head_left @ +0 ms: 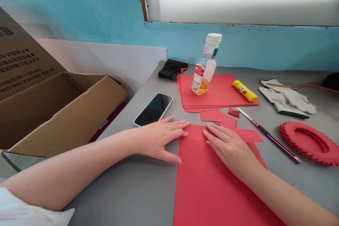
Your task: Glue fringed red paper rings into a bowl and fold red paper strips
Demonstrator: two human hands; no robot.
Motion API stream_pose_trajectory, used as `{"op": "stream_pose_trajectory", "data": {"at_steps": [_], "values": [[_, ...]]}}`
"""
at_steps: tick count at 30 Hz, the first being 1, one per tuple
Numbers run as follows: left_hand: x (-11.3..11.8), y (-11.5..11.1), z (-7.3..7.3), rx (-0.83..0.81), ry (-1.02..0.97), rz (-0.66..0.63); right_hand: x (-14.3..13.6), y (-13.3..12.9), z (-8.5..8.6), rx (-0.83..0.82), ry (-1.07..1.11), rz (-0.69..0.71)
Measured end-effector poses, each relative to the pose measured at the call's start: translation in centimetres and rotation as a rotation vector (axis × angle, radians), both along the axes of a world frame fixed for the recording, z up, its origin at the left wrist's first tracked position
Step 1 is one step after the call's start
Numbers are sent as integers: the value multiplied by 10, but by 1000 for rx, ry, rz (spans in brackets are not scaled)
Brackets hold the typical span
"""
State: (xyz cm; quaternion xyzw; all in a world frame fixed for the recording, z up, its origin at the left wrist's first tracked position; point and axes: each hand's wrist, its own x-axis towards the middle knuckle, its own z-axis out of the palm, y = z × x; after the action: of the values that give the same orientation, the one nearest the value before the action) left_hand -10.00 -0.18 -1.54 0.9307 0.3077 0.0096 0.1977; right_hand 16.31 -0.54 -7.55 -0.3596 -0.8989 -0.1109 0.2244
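Note:
A large red paper sheet lies on the grey table, with a crease or edge across its far end. My left hand rests at the sheet's far left edge, fingers spread, holding nothing. On the far part of the sheet my right hand lies flat, its fingertips on the paper near that line. A red strip sticks out to the right beyond my right hand. Just past the hands are red paper pieces and a small folded red piece. A utility knife lies to the right.
A bottle and a yellow glue stick are on stacked red paper. A phone lies left, beside an open cardboard box. White gloves, a ridged red ring and a black cloth lie around.

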Motion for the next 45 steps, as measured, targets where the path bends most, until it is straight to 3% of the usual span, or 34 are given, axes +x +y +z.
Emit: {"op": "stream_pose_trajectory", "data": {"at_steps": [12,20,24,28,33,37,45], "values": [[-3,4,5,61,164,-47,-1,1,2,19,-1,4],[-10,-2,11,90,187,-5,-3,1,3,26,12,2],[0,-6,5,165,223,70,-4,0,2,20,17,-10],[27,-9,-6,271,216,199,-5,1,1,10,24,-9],[61,-14,-24,130,168,199,-6,2,0,8,48,-1],[64,-14,-34,129,142,213,-6,0,1,-18,44,-17],[61,-13,-33,157,146,185,3,-5,3,-94,58,-136]]}}
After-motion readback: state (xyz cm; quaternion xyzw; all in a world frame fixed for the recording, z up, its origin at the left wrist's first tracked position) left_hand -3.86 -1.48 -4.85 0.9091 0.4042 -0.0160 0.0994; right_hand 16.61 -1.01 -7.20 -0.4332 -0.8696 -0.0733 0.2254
